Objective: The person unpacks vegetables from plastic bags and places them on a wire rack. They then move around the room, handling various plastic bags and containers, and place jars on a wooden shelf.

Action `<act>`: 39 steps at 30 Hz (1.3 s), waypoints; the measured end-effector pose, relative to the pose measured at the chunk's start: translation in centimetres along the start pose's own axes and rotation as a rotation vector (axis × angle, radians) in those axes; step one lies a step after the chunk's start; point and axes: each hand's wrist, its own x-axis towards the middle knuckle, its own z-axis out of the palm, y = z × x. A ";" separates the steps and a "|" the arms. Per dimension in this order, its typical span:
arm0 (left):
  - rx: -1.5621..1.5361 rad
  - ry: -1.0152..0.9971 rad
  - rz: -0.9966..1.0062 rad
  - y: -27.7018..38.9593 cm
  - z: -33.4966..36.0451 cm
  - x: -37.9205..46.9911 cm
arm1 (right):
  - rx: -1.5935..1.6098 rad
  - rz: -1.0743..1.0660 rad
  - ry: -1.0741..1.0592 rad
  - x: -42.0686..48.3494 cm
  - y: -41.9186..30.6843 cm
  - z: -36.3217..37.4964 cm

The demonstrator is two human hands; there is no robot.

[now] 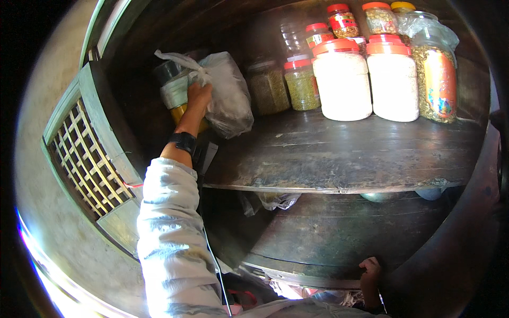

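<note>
My left hand (199, 96), with a black band on its wrist, grips the knotted neck of a whitish plastic bag (228, 91) at the left of the upper shelf. What the bag holds cannot be made out. Right behind the hand is a container with a yellow lower part (179, 113), partly hidden by the arm. My right hand (370, 265) rests low at the right, its fingers curled by the front edge of the lower wooden shelf (310, 242); nothing is seen in it.
On the upper wooden shelf (338, 159) stand two large red-lidded jars of white contents (342, 87), a red-lidded jar of green grains (302, 85), a tall jar (437, 79) and several smaller jars. A lattice door (89, 155) stands at the left. A clear plastic bag (278, 200) lies below.
</note>
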 end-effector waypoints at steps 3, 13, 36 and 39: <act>0.044 -0.038 -0.047 0.1 -0.3 0.1 | -0.008 0.057 -0.074 -0.1 -0.2 -0.4; -0.352 -0.042 -0.156 -1.0 0.3 1.0 | 0.138 0.222 -0.049 -0.1 -0.7 -0.3; -0.430 0.020 0.028 13.5 -15.3 -4.5 | 0.041 0.034 -0.047 -0.6 0.3 -0.1; -0.473 0.009 0.007 13.0 -15.5 -4.6 | 0.031 0.034 -0.040 -0.7 0.4 0.0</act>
